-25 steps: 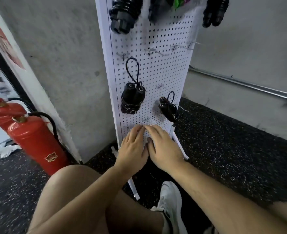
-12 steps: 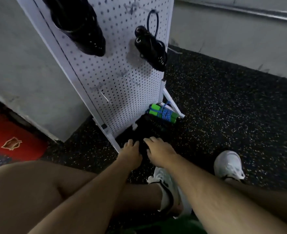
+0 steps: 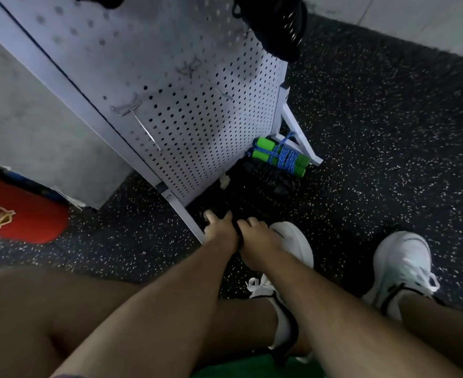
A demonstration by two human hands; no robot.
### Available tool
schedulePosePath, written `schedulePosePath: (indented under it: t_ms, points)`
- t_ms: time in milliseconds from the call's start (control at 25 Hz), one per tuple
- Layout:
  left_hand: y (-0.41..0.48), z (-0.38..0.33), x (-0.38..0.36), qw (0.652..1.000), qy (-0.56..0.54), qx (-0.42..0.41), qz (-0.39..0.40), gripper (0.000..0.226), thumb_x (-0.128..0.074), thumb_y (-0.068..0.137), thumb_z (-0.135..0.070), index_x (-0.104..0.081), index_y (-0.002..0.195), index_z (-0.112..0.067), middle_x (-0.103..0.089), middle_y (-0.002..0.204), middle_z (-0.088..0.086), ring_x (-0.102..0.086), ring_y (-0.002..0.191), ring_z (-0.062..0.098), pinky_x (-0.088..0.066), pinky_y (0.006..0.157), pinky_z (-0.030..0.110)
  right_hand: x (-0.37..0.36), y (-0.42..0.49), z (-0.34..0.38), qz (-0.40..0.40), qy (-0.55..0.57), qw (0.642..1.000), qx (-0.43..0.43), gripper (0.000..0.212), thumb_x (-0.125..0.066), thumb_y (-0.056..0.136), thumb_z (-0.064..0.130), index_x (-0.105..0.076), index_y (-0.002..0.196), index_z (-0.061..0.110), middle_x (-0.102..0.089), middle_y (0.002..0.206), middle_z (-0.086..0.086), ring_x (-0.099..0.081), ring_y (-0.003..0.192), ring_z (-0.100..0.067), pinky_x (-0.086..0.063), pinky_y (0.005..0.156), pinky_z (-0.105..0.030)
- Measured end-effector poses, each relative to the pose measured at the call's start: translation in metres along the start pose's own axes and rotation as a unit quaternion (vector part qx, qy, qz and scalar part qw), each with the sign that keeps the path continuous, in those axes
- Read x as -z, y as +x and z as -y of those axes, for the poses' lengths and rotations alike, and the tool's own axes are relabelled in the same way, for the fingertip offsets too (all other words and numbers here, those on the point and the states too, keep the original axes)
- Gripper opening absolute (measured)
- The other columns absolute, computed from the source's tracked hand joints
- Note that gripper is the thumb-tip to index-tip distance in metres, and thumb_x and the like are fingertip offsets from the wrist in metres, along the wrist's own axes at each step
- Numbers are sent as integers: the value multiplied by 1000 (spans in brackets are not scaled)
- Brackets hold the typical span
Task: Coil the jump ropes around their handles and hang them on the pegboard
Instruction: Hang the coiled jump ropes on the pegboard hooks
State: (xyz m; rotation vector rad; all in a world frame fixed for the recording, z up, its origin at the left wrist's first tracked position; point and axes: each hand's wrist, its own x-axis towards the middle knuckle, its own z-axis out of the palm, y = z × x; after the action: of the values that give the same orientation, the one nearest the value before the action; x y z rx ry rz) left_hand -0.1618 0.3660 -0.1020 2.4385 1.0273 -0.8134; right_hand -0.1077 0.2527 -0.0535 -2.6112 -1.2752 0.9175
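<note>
Both hands are down at the floor (image 3: pixel 388 132), side by side and touching, at the foot of the pegboard (image 3: pixel 197 118). Left hand (image 3: pixel 219 230): one digit juts toward 11 o'clock, and the other fingers are lost against the dark, so I cannot tell their grip. Right hand (image 3: pixel 257 238): knuckles bent downward, fingertips hidden, so I cannot tell that grip either. A dark heap of black ropes (image 3: pixel 265 184) lies at 12 to 1 o'clock of the hands, hard to make out. The green rope (image 3: pixel 286 156), coiled with blue cord, lies on the floor beyond the heap at 1 o'clock, against the pegboard base. The hung rope (image 3: pixel 279 25), black, sits on the board at top. A bare hook (image 3: pixel 128 110) is at 10 o'clock. A white shoe (image 3: pixel 295 241) is just right of the right hand. An extinguisher (image 3: pixel 20 214) is at 9 o'clock.
</note>
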Motion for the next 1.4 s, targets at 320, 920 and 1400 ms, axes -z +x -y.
schedulePosePath:
  t_ms: [320, 920, 1400]
  points:
    - [-25, -7, 19, 990, -129, 36, -36, 61, -78, 83, -39, -45, 134, -30, -10, 149, 22, -60, 106, 40, -54, 95, 42, 22, -4, -14, -36, 25, 999, -11, 57, -52, 96, 16, -33, 150, 16, -39, 147, -11, -42, 129, -32, -45, 101, -44]
    - [-223, -26, 153, 837, -442, -274, -170, 47, -58, 81, -17, -43, 120, -38, -61, 107, -26, -60, 104, -2, -50, 82, 18, 206, -107, 34, -125, 672, 728, -52, 32, -70, 89, 23, -60, 120, 21, -70, 104, -9, -69, 86, -22, -54, 55, -29]
    - [-284, -18, 234, 715, -379, -385, -444, 57, -62, 99, -10, -42, 149, -28, -41, 147, -20, -39, 141, 4, -38, 112, 21, 306, -199, 131, -377, 406, 824, 115, 69, -85, 74, 38, -47, 131, 38, -57, 122, 17, -58, 112, -4, -49, 92, -24]
